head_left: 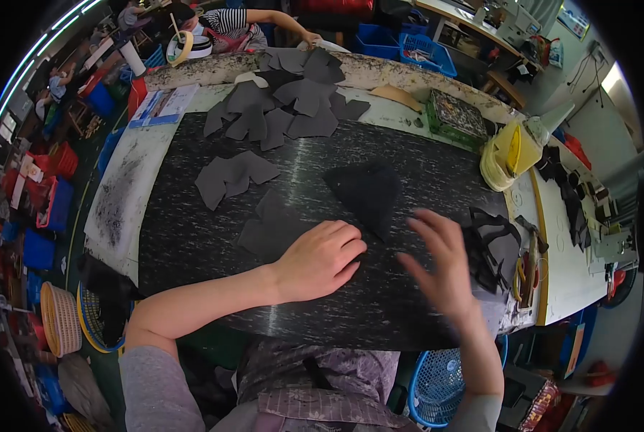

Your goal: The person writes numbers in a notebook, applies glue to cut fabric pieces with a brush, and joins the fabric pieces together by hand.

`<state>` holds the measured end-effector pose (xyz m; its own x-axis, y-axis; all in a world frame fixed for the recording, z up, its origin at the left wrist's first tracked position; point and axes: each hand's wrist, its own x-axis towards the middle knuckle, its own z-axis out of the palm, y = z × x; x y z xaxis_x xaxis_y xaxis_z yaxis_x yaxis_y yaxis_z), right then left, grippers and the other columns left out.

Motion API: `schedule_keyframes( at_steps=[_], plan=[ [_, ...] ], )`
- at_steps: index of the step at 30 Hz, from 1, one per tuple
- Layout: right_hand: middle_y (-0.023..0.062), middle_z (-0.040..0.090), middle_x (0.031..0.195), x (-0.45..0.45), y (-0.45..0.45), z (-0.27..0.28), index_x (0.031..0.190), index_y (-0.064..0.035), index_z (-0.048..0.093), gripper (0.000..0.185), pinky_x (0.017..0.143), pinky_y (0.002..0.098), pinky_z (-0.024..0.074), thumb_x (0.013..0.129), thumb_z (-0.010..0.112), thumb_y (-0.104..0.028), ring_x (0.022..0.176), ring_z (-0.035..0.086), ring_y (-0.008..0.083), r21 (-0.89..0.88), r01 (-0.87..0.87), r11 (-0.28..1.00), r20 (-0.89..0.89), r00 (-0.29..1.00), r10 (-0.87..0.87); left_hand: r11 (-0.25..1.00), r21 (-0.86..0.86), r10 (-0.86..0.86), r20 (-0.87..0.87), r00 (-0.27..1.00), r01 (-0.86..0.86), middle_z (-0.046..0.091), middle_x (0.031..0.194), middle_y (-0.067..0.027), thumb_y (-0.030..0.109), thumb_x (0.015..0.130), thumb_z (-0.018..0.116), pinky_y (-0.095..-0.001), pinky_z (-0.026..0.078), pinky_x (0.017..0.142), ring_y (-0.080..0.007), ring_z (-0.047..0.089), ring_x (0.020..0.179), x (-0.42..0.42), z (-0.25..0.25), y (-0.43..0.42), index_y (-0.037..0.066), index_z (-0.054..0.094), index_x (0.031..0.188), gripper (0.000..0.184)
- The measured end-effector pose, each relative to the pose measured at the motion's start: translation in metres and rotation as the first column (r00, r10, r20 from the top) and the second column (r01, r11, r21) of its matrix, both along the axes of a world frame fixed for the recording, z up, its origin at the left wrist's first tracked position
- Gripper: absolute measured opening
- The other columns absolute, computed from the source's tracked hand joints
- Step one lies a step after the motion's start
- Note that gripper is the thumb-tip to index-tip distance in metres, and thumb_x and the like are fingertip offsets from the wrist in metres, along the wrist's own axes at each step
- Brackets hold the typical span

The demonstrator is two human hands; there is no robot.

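Observation:
My left hand [320, 261] is over the dark speckled table mat [192, 288], its fingers curled; whether they hold anything is hidden. It lies at the right edge of a dark grey cut piece [268, 227]. To its right my right hand [441, 259] is raised with fingers spread and nothing in them, slightly blurred. Beyond both hands a black piece of material [365, 191] lies flat on the mat. Another grey piece [234, 175] sits further left, and a heap of similar grey pieces [293, 101] is at the far edge.
Black strips and pieces [493, 248] lie at the right, beside tools [529, 270]. A yellow container [509, 155] and a green-edged block [455, 119] stand at the back right. A blue basket [437, 381] is below the table. Across the table is another person's arm [282, 19].

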<state>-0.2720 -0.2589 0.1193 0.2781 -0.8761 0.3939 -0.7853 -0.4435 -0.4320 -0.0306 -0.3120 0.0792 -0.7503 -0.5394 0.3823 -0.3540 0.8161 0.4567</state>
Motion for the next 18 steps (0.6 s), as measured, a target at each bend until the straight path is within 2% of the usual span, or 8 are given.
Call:
schedule_keyframes(
  at_steps=[2,6,7,10,11,13,15,18],
  plan=[
    [0.0151,0.060,0.118,0.025,-0.037,-0.028,0.112,-0.0022,0.064,0.034,0.092,0.0388,0.0480,0.079,0.073,-0.007,0.109,0.058,0.0335,-0.141,-0.056,0.988,-0.028,0.998,0.053,0.999,-0.049,-0.007,-0.019,1.000,0.006,0.058,0.107,-0.0115,0.009,0.079,0.070,-0.0408,0.047,0.092,-0.0299,0.057,0.104,-0.011,-0.003,0.001,0.002,0.063,0.100,0.023],
    [0.0064,0.068,0.091,0.016,-0.074,-0.041,0.105,0.0018,0.067,0.017,0.078,0.0288,0.0498,0.091,0.064,-0.007,0.086,0.064,0.0173,0.174,-0.081,0.981,0.409,0.913,0.002,0.973,-0.231,-0.023,0.015,1.000,0.026,0.057,0.113,-0.0148,0.015,0.083,0.069,-0.0418,0.045,0.097,-0.0311,0.056,0.107,-0.023,0.004,-0.009,-0.001,0.061,0.110,0.033],
    [0.0036,0.069,0.092,0.008,-0.079,-0.042,0.105,0.0024,0.068,0.018,0.078,0.0260,0.0482,0.095,0.062,-0.011,0.086,0.061,0.0115,0.366,-0.081,0.927,0.549,0.823,-0.145,0.952,-0.305,-0.011,0.011,1.000,0.014,0.056,0.116,-0.0153,0.018,0.084,0.068,-0.0419,0.045,0.098,-0.0308,0.055,0.107,-0.027,0.005,-0.012,-0.001,0.060,0.114,0.037],
    [0.0011,0.068,0.098,-0.029,-0.084,-0.023,0.109,0.0048,0.067,0.028,0.081,0.0205,0.0442,0.101,0.056,-0.020,0.087,0.056,0.0049,0.179,0.288,0.941,0.863,0.413,-0.290,0.984,-0.179,0.013,0.114,0.993,0.008,0.055,0.118,-0.0145,0.020,0.087,0.067,-0.0394,0.047,0.095,-0.0277,0.056,0.106,-0.038,-0.006,-0.032,-0.001,0.057,0.117,0.038],
    [0.0057,0.069,0.100,-0.042,-0.059,-0.003,0.109,0.0041,0.067,0.023,0.082,0.0249,0.0478,0.100,0.055,-0.013,0.089,0.061,0.0118,-0.047,0.492,0.869,0.764,0.579,-0.286,0.995,-0.092,-0.014,0.086,0.996,0.022,0.054,0.118,-0.0138,0.017,0.087,0.066,-0.0372,0.049,0.091,-0.0260,0.058,0.104,-0.038,-0.005,-0.039,0.001,0.057,0.117,0.035],
    [0.0124,0.070,0.102,-0.029,0.008,0.016,0.106,0.0019,0.068,0.017,0.081,0.0315,0.0518,0.095,0.057,-0.005,0.091,0.066,0.0220,-0.447,0.359,0.820,0.226,0.932,-0.284,0.976,0.166,-0.136,-0.059,0.989,0.144,0.055,0.115,-0.0128,0.012,0.087,0.065,-0.0348,0.050,0.086,-0.0241,0.059,0.099,-0.023,0.005,-0.062,0.002,0.058,0.116,0.031],
    [0.0150,0.069,0.103,-0.010,0.051,-0.003,0.107,-0.0006,0.067,0.024,0.081,0.0379,0.0547,0.084,0.065,-0.005,0.090,0.068,0.0297,-0.267,-0.214,0.940,-0.087,0.976,0.198,0.910,0.325,-0.163,-0.290,0.943,0.257,0.056,0.114,-0.0099,-0.001,0.086,0.063,-0.0301,0.052,0.075,-0.0197,0.062,0.089,0.003,0.008,-0.075,0.004,0.060,0.111,0.026],
    [0.0127,0.070,0.100,0.013,0.066,-0.023,0.112,-0.0021,0.066,0.035,0.082,0.0396,0.0544,0.079,0.072,-0.011,0.088,0.068,0.0313,0.036,-0.417,0.908,-0.239,0.879,0.413,0.969,0.244,-0.032,-0.050,0.998,0.043,0.055,0.121,-0.0097,0.003,0.082,0.069,-0.0331,0.050,0.085,-0.0223,0.061,0.097,0.062,0.021,-0.071,0.005,0.061,0.114,0.032]
  ],
)
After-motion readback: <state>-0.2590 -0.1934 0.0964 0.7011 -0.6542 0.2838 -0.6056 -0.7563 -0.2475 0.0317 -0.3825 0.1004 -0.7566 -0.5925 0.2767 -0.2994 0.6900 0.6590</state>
